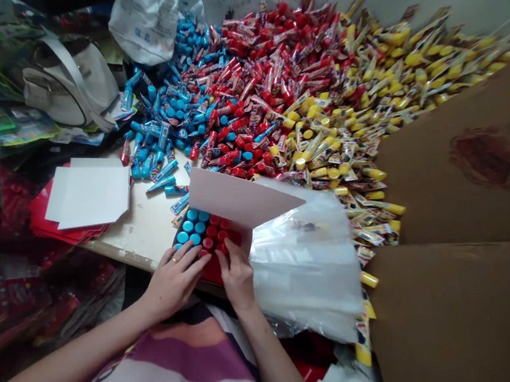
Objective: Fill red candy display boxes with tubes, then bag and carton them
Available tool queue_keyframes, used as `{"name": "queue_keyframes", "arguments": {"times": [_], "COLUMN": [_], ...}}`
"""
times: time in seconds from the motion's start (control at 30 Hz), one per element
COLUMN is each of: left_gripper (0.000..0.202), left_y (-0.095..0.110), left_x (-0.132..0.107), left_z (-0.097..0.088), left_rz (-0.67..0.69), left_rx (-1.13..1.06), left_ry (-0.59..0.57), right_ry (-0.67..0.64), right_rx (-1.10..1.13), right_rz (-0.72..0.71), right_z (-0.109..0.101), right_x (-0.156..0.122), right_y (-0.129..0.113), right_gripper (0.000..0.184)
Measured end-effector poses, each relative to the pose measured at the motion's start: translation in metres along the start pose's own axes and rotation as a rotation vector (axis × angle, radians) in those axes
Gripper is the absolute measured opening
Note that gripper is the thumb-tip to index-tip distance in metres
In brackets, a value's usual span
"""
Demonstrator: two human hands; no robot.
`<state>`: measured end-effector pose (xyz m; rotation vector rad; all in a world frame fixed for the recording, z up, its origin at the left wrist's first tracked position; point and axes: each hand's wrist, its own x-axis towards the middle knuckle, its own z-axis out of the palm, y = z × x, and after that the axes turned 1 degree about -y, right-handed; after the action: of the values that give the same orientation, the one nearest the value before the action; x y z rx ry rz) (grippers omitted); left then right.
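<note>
A small red box (213, 269) packed with upright blue-capped and red-capped tubes (204, 229) sits at the table's near edge, its pale lid flap (242, 200) raised over it. My left hand (175, 278) rests on the box's left side, fingers stretched toward the blue caps, a ring on one finger. On the box's front right side lies my right hand (236, 272), with its fingers curled against the red caps. Neither hand lifts a tube.
A big heap of wrapped tubes covers the table: blue (166, 115), red (268, 71), yellow (366, 109). A stack of clear plastic bags (308, 265) lies right of the box. Flat white and red cards (90, 192) lie left. Brown cardboard (465, 202) fills the right. A white bag (69, 83) sits behind.
</note>
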<state>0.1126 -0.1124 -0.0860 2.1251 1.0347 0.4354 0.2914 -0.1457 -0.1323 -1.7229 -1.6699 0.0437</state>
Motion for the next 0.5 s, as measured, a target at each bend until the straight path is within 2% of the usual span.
{"name": "queue_keyframes", "arguments": {"times": [0.1, 0.3, 0.5], "left_gripper": [0.046, 0.041, 0.041], "left_y": [-0.001, -0.002, -0.005], "left_x": [-0.001, -0.001, 0.0], "left_z": [0.001, 0.002, 0.0], "left_rz": [0.065, 0.203, 0.202], "left_rx": [0.093, 0.442, 0.473], "left_ry": [0.026, 0.102, 0.079], "right_ry": [-0.011, 0.065, -0.005], "right_rx": [-0.035, -0.107, -0.089], "right_rz": [-0.025, -0.061, 0.04], "right_z": [0.005, 0.012, 0.007], "right_x": [-0.002, -0.005, -0.01], "right_y": [0.003, -0.005, -0.014], "right_gripper": [0.034, 0.034, 0.032]}}
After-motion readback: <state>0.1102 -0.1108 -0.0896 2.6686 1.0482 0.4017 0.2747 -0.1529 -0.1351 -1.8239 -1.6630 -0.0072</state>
